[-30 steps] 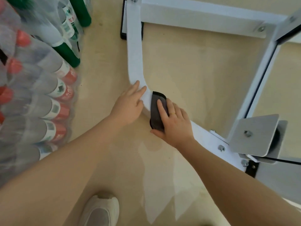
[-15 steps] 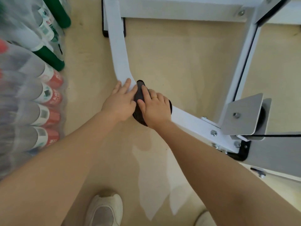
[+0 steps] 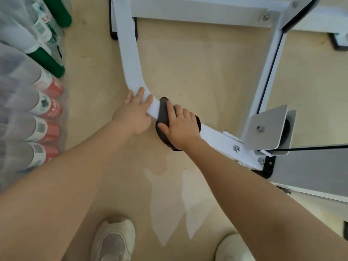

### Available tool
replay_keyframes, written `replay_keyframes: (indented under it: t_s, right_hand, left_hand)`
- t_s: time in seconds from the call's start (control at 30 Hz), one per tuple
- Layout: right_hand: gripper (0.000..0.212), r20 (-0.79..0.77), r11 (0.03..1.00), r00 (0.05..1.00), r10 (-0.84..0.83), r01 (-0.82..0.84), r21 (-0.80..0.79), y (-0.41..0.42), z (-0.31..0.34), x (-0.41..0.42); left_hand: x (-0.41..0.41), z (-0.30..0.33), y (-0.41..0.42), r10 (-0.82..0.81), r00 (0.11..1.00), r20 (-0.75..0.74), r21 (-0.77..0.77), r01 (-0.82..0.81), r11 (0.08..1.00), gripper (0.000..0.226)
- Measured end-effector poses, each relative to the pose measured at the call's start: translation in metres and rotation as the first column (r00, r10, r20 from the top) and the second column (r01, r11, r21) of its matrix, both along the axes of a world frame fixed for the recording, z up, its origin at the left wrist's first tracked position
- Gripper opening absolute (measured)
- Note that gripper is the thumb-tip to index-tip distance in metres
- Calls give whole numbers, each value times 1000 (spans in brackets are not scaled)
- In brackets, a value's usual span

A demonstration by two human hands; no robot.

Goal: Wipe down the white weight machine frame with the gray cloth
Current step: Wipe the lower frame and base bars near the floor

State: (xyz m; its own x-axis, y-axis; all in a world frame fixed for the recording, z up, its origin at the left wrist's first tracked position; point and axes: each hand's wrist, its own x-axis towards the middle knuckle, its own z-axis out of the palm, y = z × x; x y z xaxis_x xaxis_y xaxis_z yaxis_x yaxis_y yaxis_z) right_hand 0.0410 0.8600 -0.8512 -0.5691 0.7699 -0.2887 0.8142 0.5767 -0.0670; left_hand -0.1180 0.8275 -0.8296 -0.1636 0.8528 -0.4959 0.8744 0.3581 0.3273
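Note:
The white weight machine frame (image 3: 130,59) runs down from the top, bends, and continues to the lower right just above the floor. A dark gray cloth (image 3: 163,114) is wrapped over the bar just past the bend. My right hand (image 3: 181,127) grips the cloth, fingers over the top and thumb on the near side. My left hand (image 3: 134,114) rests on the bend itself with straight fingers on the white metal, a small gap from the cloth.
Shrink-wrapped packs of bottles (image 3: 43,102) with red and green labels line the left side. A gray metal bracket (image 3: 267,127) and bolted joint sit right of my right hand. My two white shoes (image 3: 114,240) stand on the beige floor below.
My right hand slid the cloth up the bar until it met my left hand, then eased back slightly, leaving a gap. My left hand stayed on the bend.

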Motion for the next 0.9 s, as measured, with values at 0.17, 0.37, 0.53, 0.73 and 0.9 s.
replay_keyframes:
  t_s: [0.17,0.37,0.53,0.73,0.9]
  right_hand:
    - [74,21,991,991,132,-132,31,-1,0,20]
    - [67,141,997,988,68,-71,22,-12,4,114]
    - [69,280,995,957,71,-87,46,-18,7,136]
    - [69,102,991,986,129,-131,12,-7,-1,50]
    - [71,68,977,975,211,-213,19,-2,2,45]
  left_hand:
    - [5,5,0,17,1000,2,-5,-17,1000,59]
    - [34,0,-3,59,992,-111,81,-51,995,69]
    - [57,-4,-4,28,998,-54,85,-24,996,84]
    - [59,3,-4,26,998,-61,104,-19,994,87]
    - [49,7,-8,-54,992,-114,80,63,995,66]
